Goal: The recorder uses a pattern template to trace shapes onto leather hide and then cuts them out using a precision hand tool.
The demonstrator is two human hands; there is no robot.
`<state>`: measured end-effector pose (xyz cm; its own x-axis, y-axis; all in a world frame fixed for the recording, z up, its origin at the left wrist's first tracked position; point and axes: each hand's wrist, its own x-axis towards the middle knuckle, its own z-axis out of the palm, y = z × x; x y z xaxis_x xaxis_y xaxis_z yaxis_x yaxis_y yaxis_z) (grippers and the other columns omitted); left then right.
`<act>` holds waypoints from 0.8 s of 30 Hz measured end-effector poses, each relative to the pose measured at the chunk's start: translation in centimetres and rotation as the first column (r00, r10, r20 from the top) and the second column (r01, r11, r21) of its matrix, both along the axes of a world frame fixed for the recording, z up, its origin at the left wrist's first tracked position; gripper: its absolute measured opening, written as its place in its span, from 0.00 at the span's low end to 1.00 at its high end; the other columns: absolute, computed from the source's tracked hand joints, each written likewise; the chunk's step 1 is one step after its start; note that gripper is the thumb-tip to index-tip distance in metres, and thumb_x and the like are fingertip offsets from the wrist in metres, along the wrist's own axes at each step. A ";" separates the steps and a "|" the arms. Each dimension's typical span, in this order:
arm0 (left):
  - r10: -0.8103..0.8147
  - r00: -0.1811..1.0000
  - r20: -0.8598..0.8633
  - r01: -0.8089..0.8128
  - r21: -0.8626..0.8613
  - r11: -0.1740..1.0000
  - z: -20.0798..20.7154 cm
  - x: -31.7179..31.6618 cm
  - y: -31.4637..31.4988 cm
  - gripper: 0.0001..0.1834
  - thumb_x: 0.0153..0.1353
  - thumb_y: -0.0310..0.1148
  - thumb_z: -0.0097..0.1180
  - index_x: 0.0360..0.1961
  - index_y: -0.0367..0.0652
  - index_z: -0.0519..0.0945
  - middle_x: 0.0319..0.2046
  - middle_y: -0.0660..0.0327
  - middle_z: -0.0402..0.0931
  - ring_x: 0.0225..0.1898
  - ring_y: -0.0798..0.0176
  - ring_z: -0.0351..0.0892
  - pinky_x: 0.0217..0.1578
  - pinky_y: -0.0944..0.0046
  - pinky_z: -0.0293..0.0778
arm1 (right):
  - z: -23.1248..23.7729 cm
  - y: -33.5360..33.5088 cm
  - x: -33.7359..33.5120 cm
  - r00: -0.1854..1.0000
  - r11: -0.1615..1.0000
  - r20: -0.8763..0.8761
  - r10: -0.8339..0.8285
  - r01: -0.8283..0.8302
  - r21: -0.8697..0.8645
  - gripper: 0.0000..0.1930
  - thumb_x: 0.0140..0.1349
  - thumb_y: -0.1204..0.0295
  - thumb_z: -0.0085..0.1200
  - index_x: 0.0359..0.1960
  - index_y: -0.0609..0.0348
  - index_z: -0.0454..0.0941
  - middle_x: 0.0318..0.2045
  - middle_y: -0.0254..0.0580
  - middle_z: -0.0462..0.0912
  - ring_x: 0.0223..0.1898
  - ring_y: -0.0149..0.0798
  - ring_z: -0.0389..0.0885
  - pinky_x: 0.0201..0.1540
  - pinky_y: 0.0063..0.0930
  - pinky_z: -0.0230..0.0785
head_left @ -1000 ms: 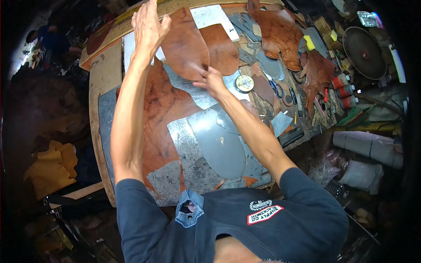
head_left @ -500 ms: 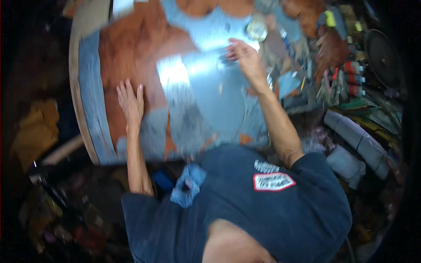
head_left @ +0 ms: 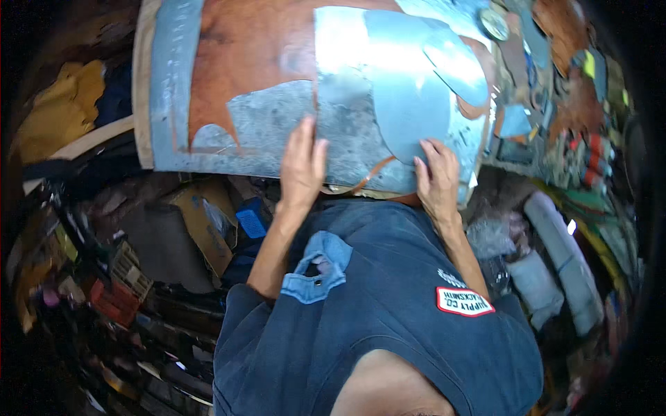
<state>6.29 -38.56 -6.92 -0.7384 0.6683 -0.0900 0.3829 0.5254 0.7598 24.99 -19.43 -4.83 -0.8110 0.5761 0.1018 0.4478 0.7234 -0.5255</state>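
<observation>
The left hand (head_left: pixel 303 166) is free, fingers straight; the right hand (head_left: pixel 439 177) bends at the near end of the grey sheet (head_left: pixel 409 87) on the table (head_left: pixel 143 87); whether it grips, I cannot tell. Farther left lies brown leather (head_left: pixel 257 45).

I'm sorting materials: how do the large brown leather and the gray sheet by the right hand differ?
The brown leather is reddish and mottled; the gray sheet is plainer. The leather's lower outline has narrow points; the sheet's lower edge curves smoothly. The leather lies farther left, the sheet beside the right hand. Both lie flat on the worktable.
</observation>
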 end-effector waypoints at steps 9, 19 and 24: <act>0.196 0.767 0.611 -0.178 -0.091 0.980 1.3 -0.6 -3.6 0.22 0.70 0.34 0.49 0.61 0.34 0.71 0.29 0.61 0.79 0.24 0.74 0.73 0.24 0.73 0.69 | -0.6 8.1 3.1 0.930 0.906 -0.056 -0.363 0.367 0.212 0.10 0.59 0.81 0.52 0.42 0.63 0.79 0.32 0.49 0.78 0.37 0.52 0.78 0.42 0.41 0.70; 0.169 0.856 0.488 -0.156 -0.068 0.985 1.3 -2.8 -3.3 0.23 0.70 0.37 0.49 0.59 0.30 0.71 0.41 0.54 0.81 0.38 0.68 0.79 0.36 0.68 0.75 | -4.5 13.5 3.1 0.843 0.865 0.260 -0.472 0.499 -0.049 0.18 0.63 0.61 0.48 0.47 0.61 0.79 0.41 0.61 0.81 0.46 0.61 0.79 0.50 0.42 0.71; 0.149 0.751 0.643 -0.267 0.089 0.960 -0.2 -4.9 1.4 0.26 0.68 0.36 0.50 0.64 0.34 0.66 0.40 0.52 0.82 0.32 0.62 0.83 0.37 0.65 0.77 | -5.4 15.6 5.7 0.841 0.792 0.201 -0.502 0.540 -0.285 0.24 0.62 0.56 0.56 0.48 0.68 0.76 0.35 0.52 0.84 0.38 0.37 0.81 0.43 0.31 0.71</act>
<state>1.36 -37.20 -7.07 -0.6787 0.5528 -0.4835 -0.3108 0.3802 0.8711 30.71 -3.87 -10.20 -0.3728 0.8983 -0.2325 0.7762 0.1647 -0.6086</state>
